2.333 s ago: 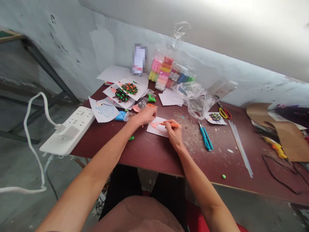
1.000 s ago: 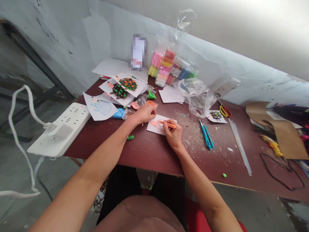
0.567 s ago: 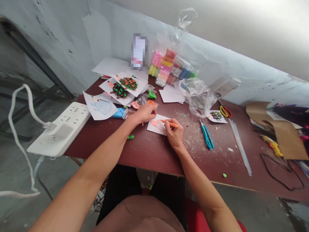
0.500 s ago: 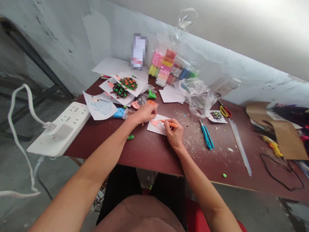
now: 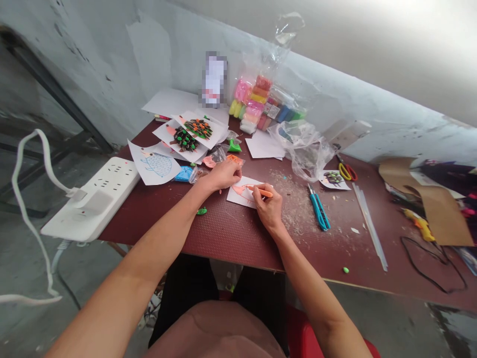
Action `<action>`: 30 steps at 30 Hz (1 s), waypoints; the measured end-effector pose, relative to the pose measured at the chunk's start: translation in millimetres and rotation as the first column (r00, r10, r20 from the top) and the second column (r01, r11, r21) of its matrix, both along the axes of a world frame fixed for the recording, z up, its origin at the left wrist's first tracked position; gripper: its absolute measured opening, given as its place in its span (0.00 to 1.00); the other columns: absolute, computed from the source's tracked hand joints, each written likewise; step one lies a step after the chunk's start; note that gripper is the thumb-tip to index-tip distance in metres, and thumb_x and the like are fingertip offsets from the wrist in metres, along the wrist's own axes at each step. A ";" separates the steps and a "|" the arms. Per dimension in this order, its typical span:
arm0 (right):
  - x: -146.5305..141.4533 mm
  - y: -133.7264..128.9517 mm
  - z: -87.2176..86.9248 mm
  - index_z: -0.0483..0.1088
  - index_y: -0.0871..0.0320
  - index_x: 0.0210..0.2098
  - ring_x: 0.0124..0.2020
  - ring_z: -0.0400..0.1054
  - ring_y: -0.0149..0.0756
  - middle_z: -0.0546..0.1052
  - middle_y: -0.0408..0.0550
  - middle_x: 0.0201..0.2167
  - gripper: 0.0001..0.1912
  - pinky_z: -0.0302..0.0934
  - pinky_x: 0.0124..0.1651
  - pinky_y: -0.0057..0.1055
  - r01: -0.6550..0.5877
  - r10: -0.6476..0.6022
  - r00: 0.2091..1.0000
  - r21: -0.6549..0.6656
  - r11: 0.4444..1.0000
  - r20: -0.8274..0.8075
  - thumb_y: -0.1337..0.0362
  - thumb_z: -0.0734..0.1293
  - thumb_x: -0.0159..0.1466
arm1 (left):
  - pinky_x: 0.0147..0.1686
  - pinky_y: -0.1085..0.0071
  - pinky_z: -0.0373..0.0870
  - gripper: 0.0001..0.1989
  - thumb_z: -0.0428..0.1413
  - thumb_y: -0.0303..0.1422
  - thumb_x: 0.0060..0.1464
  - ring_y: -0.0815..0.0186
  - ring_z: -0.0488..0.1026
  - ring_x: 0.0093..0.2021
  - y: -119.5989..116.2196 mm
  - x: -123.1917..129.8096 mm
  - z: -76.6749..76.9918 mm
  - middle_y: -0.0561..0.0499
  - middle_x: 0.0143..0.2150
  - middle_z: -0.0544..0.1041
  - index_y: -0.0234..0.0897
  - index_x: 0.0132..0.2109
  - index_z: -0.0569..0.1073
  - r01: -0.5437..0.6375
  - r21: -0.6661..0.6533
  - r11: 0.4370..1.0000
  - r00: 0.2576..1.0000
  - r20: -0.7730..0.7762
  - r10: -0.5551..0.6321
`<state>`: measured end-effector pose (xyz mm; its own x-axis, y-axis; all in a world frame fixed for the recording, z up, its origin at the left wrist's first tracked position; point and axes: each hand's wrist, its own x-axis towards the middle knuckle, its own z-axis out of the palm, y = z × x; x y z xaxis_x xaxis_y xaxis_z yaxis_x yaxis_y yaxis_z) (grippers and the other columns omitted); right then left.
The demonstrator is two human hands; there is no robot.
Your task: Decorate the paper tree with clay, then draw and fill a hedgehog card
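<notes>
A small white paper lies on the table with an orange outline and a pink patch on its left part. My right hand is closed round an orange pen, its tip at the drawing. At the paper's upper left edge rests my left hand, fingers curled together and pressing the sheet down. Just behind that hand are an orange packet and a lump of pink clay. A blue packet sits to its left. My right hand covers the paper's right end.
Hedgehog pictures with seeds lie back left, near a blue drawing and a power strip. Bagged coloured clay leans at the wall. Rightward are a teal cutter, scissors, glue sticks and a yellow glue gun.
The orange pen has shifted and tilted slightly in my right hand, over the drawing. My left hand stays in place on the paper.
</notes>
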<state>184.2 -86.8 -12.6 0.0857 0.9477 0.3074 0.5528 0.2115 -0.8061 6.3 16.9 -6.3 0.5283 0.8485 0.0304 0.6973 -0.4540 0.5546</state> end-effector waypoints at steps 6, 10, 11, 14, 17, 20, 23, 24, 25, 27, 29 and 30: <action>0.6 -0.6 -0.3 0.76 0.57 0.31 0.27 0.69 0.33 0.79 0.46 0.27 0.13 0.61 0.33 0.30 -0.003 0.003 1.000 0.020 1.000 -0.013 0.57 0.65 0.65 | 0.45 0.65 0.70 0.12 0.54 0.24 0.53 0.58 0.77 0.42 -2.3 0.3 3.7 0.45 0.37 0.83 0.33 0.39 0.82 0.004 -0.001 1.000 0.999 -0.037 -0.004; 2.5 -0.2 0.4 0.76 0.57 0.31 0.26 0.68 0.33 0.79 0.47 0.28 0.14 0.61 0.32 0.30 0.044 -0.042 0.998 0.034 0.998 -0.043 0.56 0.65 0.66 | 0.44 0.65 0.69 0.12 0.54 0.24 0.53 0.58 0.77 0.41 -2.6 0.4 4.8 0.45 0.37 0.83 0.33 0.39 0.82 0.004 -0.012 1.000 0.999 -0.043 -0.004; 3.1 0.0 0.3 0.76 0.57 0.30 0.26 0.68 0.33 0.79 0.47 0.28 0.14 0.61 0.32 0.30 0.055 -0.054 0.998 0.035 0.998 -0.045 0.56 0.65 0.66 | 0.44 0.65 0.69 0.12 0.54 0.24 0.53 0.58 0.77 0.41 -2.4 0.4 4.6 0.45 0.37 0.83 0.33 0.39 0.82 0.004 -0.012 1.000 0.999 -0.042 -0.004; 4.1 0.8 -0.5 0.77 0.57 0.32 0.27 0.68 0.33 0.79 0.47 0.28 0.14 0.60 0.32 0.30 0.049 -0.048 0.998 0.022 0.999 -0.034 0.55 0.65 0.66 | 0.45 0.64 0.69 0.11 0.54 0.24 0.53 0.58 0.77 0.41 -1.6 0.0 3.4 0.45 0.38 0.83 0.33 0.39 0.82 0.001 -0.009 1.000 0.999 -0.035 -0.002; 4.5 1.6 -1.5 0.77 0.57 0.33 0.27 0.68 0.33 0.79 0.47 0.28 0.15 0.59 0.32 0.30 0.031 -0.031 0.999 0.017 0.999 -0.017 0.54 0.65 0.67 | 0.45 0.65 0.69 0.11 0.55 0.24 0.53 0.58 0.77 0.41 -1.1 -0.1 2.2 0.45 0.37 0.82 0.33 0.38 0.82 0.004 -0.003 1.000 1.000 -0.027 -0.005; 4.9 2.1 -2.4 0.77 0.57 0.34 0.26 0.68 0.32 0.79 0.46 0.28 0.15 0.59 0.31 0.30 0.020 -0.020 1.000 0.017 1.000 -0.008 0.54 0.65 0.66 | 0.44 0.65 0.69 0.11 0.55 0.24 0.53 0.59 0.77 0.40 -1.3 0.0 1.8 0.46 0.36 0.82 0.33 0.38 0.82 0.002 -0.004 1.000 1.000 -0.021 -0.003; 5.4 2.2 -3.2 0.77 0.57 0.33 0.26 0.67 0.32 0.79 0.46 0.28 0.14 0.58 0.31 0.29 0.029 -0.029 1.000 0.015 0.999 0.000 0.54 0.65 0.66 | 0.43 0.65 0.69 0.11 0.54 0.24 0.53 0.58 0.77 0.41 -2.0 0.2 2.1 0.45 0.37 0.82 0.32 0.39 0.82 -0.005 -0.002 1.000 1.000 -0.023 0.005; 5.4 2.1 -3.4 0.77 0.57 0.33 0.26 0.67 0.32 0.79 0.46 0.27 0.14 0.59 0.31 0.29 0.035 -0.035 0.999 0.015 0.999 0.002 0.55 0.65 0.66 | 0.43 0.65 0.69 0.11 0.54 0.24 0.53 0.58 0.77 0.41 -2.2 0.2 2.3 0.45 0.37 0.82 0.32 0.39 0.82 -0.005 -0.002 1.000 1.000 -0.025 0.005; 5.3 1.9 -3.6 0.77 0.57 0.33 0.26 0.68 0.33 0.79 0.46 0.27 0.14 0.59 0.31 0.30 0.038 -0.038 0.999 0.015 0.999 0.004 0.55 0.65 0.66 | 0.43 0.65 0.69 0.11 0.54 0.24 0.53 0.58 0.77 0.41 -2.5 0.3 2.5 0.45 0.37 0.82 0.32 0.39 0.82 -0.005 -0.003 1.000 1.000 -0.027 0.005; 4.8 1.5 -3.6 0.76 0.57 0.33 0.27 0.68 0.33 0.79 0.46 0.27 0.13 0.59 0.32 0.30 0.030 -0.030 1.000 0.017 0.999 0.003 0.56 0.65 0.66 | 0.43 0.64 0.69 0.12 0.54 0.24 0.53 0.58 0.77 0.41 -2.7 0.3 2.8 0.45 0.37 0.82 0.33 0.39 0.82 -0.006 -0.006 1.000 1.000 -0.027 0.005; 4.1 1.1 -3.1 0.76 0.57 0.32 0.27 0.68 0.33 0.79 0.46 0.28 0.13 0.60 0.32 0.30 0.016 -0.016 1.000 0.020 1.000 0.001 0.56 0.65 0.66 | 0.43 0.64 0.69 0.12 0.54 0.24 0.53 0.58 0.77 0.41 -2.8 0.3 3.0 0.45 0.37 0.82 0.33 0.39 0.82 -0.007 -0.009 1.000 1.000 -0.027 0.006; 3.7 0.8 -2.8 0.76 0.57 0.32 0.26 0.68 0.33 0.79 0.46 0.28 0.13 0.60 0.32 0.30 0.015 -0.015 1.000 0.021 1.000 0.001 0.56 0.65 0.66 | 0.43 0.64 0.69 0.12 0.54 0.24 0.53 0.58 0.77 0.41 -2.8 0.3 3.0 0.45 0.37 0.82 0.32 0.39 0.82 -0.007 -0.010 1.000 1.000 -0.028 0.007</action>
